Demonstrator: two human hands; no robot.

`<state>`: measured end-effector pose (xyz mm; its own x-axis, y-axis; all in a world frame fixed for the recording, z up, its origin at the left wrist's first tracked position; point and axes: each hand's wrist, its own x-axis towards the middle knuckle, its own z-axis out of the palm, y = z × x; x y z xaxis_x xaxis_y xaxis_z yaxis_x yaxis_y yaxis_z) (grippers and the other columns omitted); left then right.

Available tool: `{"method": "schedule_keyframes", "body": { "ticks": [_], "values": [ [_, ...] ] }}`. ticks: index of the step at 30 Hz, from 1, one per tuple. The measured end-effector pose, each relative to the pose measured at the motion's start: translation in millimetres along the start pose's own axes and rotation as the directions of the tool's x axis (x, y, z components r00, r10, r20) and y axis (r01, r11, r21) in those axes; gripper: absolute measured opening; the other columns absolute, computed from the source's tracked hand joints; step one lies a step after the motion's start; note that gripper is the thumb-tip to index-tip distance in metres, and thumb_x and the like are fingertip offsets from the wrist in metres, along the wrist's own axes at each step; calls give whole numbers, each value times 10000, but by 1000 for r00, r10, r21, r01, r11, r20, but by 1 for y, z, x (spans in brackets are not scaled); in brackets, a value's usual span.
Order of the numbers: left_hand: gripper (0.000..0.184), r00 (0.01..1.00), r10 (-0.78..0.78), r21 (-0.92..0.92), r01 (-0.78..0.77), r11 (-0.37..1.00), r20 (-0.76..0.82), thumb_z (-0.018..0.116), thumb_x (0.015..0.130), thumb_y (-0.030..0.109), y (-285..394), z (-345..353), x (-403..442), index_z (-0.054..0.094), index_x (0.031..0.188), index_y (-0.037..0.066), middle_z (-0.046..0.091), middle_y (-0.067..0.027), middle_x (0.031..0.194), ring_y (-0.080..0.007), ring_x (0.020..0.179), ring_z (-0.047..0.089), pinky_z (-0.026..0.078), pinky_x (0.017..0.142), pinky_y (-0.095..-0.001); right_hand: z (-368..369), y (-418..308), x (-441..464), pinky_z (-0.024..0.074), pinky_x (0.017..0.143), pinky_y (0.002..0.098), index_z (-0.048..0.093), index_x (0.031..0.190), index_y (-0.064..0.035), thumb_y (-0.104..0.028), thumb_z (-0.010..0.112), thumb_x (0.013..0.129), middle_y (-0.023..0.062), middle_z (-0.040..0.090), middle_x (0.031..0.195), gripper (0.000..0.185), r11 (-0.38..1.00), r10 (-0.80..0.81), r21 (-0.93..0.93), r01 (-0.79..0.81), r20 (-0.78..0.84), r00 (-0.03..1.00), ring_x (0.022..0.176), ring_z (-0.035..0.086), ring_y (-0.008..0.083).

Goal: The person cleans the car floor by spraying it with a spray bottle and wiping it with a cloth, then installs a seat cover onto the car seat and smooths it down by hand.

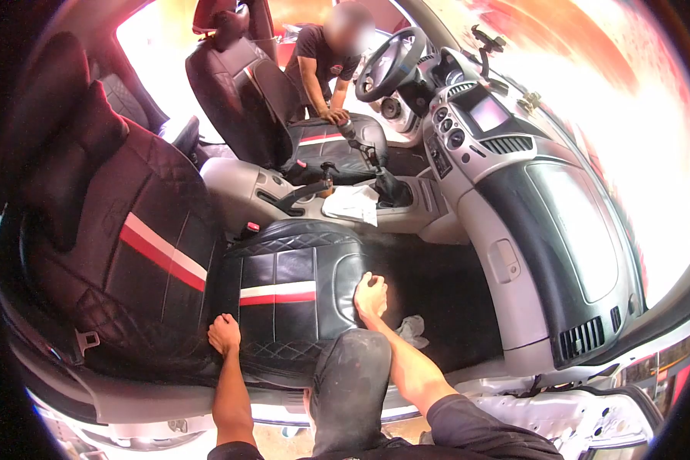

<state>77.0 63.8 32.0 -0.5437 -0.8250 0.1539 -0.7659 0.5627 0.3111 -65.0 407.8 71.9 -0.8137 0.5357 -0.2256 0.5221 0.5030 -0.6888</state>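
Note:
A black quilted seat cover (295,264) with a white and red stripe lies over the cushion of the near car seat. At the rear corner of that cushion, where it meets the backrest (149,199), my left hand (224,333) is closed in a fist on the cover's edge. My right hand (371,296) has its fingers curled round the front edge of the same cushion, gripping the cover there. What lies inside each fist is mostly hidden. Between my arms, my bent knee (353,376) presses against the seat's outer side.
Across the cabin, a person (326,69) leans over the far seat (245,92), hands together on its cushion. Between the seats are the handbrake (303,195), gear lever (391,188) and a white paper (351,204). A crumpled clear wrapper (412,331) lies in the footwell below the dashboard (544,207).

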Motion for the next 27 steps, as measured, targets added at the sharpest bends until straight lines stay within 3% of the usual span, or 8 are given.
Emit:
{"method": "schedule_keyframes", "body": {
  "ticks": [27],
  "values": [
    [381, 998, -42, 4, 42, 999, 40, 544, 932, 349, 3, -6, 1, 741, 845, 35, 718, -243, 881, -449, 846, 694, 538, 770, -565, 0, -5, -2, 454, 994, 500, 589, 1273, -106, -542, 448, 995, 162, 614, 1278, 536, 1000, 8, -23, -8, -1, 1000, 1192, 598, 362]
  ]
}}
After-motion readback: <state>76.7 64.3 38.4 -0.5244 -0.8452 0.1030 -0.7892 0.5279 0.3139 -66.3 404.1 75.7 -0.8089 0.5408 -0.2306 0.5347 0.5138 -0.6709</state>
